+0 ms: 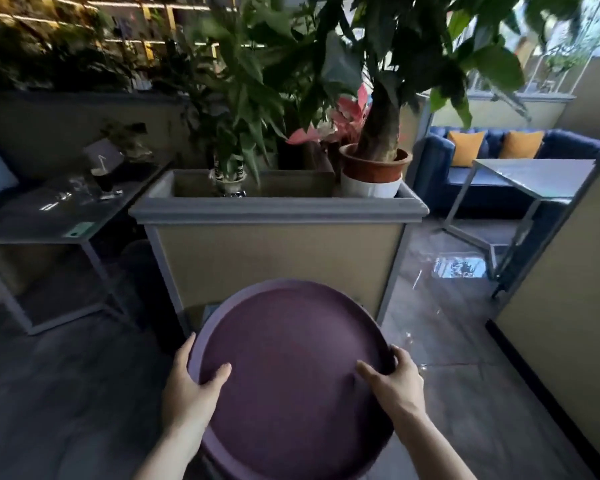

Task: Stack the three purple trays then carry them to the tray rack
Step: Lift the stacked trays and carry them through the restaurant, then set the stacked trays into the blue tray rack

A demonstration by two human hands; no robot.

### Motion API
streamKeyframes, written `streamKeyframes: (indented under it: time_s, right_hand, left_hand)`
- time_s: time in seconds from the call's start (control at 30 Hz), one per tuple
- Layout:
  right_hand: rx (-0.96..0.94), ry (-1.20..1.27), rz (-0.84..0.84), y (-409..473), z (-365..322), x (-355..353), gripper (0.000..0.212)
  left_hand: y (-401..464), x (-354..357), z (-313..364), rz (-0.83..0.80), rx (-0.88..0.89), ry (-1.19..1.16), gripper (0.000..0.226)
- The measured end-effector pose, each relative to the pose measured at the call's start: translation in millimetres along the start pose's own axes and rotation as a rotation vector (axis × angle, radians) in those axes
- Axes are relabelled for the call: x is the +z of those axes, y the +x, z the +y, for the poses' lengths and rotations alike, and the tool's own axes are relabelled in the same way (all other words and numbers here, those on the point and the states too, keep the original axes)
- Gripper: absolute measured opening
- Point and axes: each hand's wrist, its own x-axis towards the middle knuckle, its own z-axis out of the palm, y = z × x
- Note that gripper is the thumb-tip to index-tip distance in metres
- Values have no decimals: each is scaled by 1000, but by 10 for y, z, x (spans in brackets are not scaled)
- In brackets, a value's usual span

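A round purple tray (288, 368) is held level in front of me, low in the view. Only its top face and rim show, so I cannot tell how many trays are stacked under it. My left hand (191, 386) grips the left rim, thumb lying on the tray's inside. My right hand (395, 382) grips the right rim the same way. No tray rack is in view.
A tall grey and beige planter box (278, 216) with potted plants stands straight ahead, close to the tray. A grey table (59, 209) with glasses is at the left. A blue sofa (499, 154), another table (530, 178) and a beige partition (565, 306) are at the right. Glossy floor runs between planter and partition.
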Motion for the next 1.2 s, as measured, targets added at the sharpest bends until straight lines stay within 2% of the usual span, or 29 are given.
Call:
streamKeyframes:
  time_s: [0.1,0.23,0.37,0.67,0.83,1.03,1.2]
  right_hand:
    - [45,-61,-40,321,46,116,70]
    - [101,-148,-89,643,203,264,61]
    - [179,-222,-91,850,444,454,52]
    - [223,-447,-123,1214,835,997,57]
    - [231,-572,-120,1333,977,1199,58]
    - [243,-607,-129,1509,1048,1352,64]
    - [262,-615,-114,1644,1005,1471,57]
  left_hand:
    - [185,210,-98,48,-98,58,85]
    - [395,419,-336,45,-156,185,71]
    - [593,619,-688,38,-205,235,77]
    - [919,943,-1440,36,-292,375,63]
    - [1087,1075,-1668,-28,-306,446,56]
    - [1230,1208,-1790,-50,-319,510,50]
    - [1363,1298,-1834,-18,-307,581,58]
